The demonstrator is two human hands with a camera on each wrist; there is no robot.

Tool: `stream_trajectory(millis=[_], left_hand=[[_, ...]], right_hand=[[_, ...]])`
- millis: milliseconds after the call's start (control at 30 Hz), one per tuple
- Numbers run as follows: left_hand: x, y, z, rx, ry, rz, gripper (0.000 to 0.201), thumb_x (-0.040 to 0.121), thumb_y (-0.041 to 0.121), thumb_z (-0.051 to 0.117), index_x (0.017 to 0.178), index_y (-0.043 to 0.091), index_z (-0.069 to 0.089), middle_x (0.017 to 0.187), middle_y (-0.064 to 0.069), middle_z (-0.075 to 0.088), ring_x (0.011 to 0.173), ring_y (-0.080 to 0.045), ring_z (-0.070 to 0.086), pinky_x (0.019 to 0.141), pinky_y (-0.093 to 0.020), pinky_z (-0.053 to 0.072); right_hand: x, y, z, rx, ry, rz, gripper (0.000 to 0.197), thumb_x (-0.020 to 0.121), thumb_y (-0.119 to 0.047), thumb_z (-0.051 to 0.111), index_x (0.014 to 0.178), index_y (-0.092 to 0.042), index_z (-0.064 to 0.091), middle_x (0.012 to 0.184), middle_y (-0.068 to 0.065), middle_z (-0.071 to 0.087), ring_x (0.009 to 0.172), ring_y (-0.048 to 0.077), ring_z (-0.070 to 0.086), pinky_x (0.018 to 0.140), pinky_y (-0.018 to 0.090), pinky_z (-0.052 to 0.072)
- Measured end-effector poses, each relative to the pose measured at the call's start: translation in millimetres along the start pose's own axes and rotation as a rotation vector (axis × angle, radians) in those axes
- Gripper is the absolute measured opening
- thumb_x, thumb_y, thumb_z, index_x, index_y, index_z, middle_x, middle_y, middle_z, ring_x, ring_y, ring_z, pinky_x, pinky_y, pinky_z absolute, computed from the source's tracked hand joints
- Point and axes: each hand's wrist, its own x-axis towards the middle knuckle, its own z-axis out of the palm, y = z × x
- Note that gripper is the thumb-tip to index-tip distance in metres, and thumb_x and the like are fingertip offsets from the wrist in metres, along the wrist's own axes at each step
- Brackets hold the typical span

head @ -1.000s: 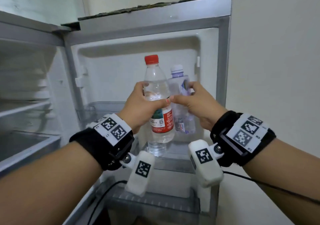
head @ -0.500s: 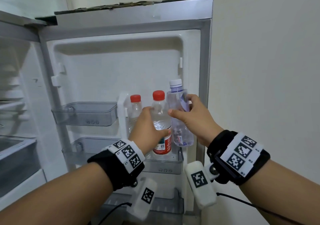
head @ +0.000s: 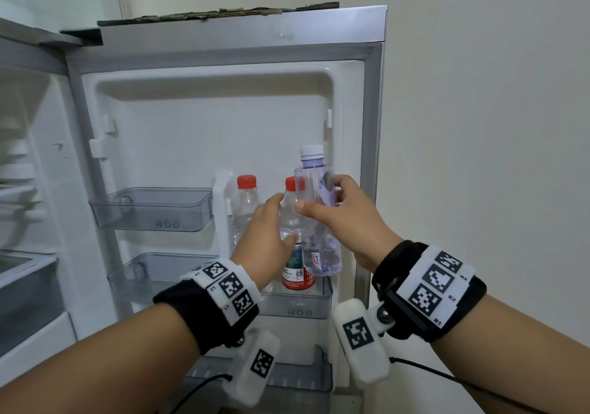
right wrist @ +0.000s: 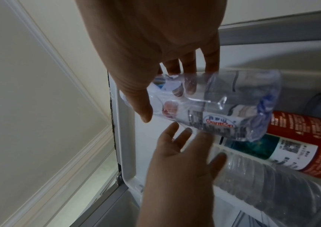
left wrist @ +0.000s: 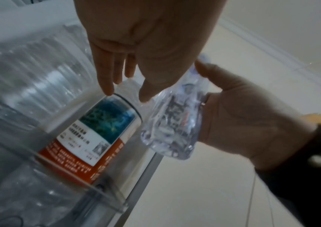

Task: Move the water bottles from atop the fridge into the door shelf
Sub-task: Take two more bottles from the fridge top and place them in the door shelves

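Note:
A red-capped bottle with a red label (head: pixel 295 273) stands in the clear door shelf (head: pixel 297 305), beside another red-capped bottle (head: pixel 246 196). My left hand (head: pixel 284 219) is at its shoulder; in the left wrist view my left hand (left wrist: pixel 125 95) has straight fingers that only brush the red-label bottle (left wrist: pixel 97 138). My right hand (head: pixel 321 198) grips a clear white-capped bottle (head: pixel 314 247), held upright just above the shelf's right end. The right wrist view shows my right hand (right wrist: pixel 165 98) wrapped round the clear bottle (right wrist: pixel 224 104).
The open fridge door (head: pixel 223 126) carries an upper left tray (head: pixel 150 209), a middle left tray (head: pixel 153 270) and a bottom shelf (head: pixel 293 378). The wall (head: pixel 479 126) is close on the right. Fridge interior shelves (head: pixel 19 190) lie to the left.
Both bottles came down from chest height to the door shelf. The red-label bottle now stands in the shelf and my left hand has loosened off it. The clear bottle stays gripped.

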Motion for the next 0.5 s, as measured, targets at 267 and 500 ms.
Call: stream_trajectory(millis=[267, 500], left_hand=[[-15, 13, -43, -0.354, -0.174, 0.012, 0.066, 0.089, 0.017, 0.057, 0.146, 0.032, 0.027, 0.119, 0.02, 0.053, 0.101, 0.002, 0.062, 0.075, -0.015, 0.054], [-9, -3, -80, -0.384, -0.067, 0.037, 0.078, 0.077, 0.024, 0.073, 0.141, 0.029, 0.028, 0.13, -0.005, 0.057, 0.107, -0.017, 0.067, 0.087, -0.04, 0.058]], right_hand=[[-1, -10, 25, 0.019, -0.058, -0.034, 0.048, 0.077, -0.025, 0.078, 0.117, -0.02, 0.051, 0.1, -0.005, 0.068, 0.085, 0.003, 0.069, 0.073, 0.021, 0.057], [9, -35, 66, 0.054, -0.113, -0.122, 0.051, 0.077, -0.026, 0.078, 0.121, -0.022, 0.052, 0.107, 0.003, 0.068, 0.093, 0.009, 0.069, 0.08, 0.031, 0.059]])
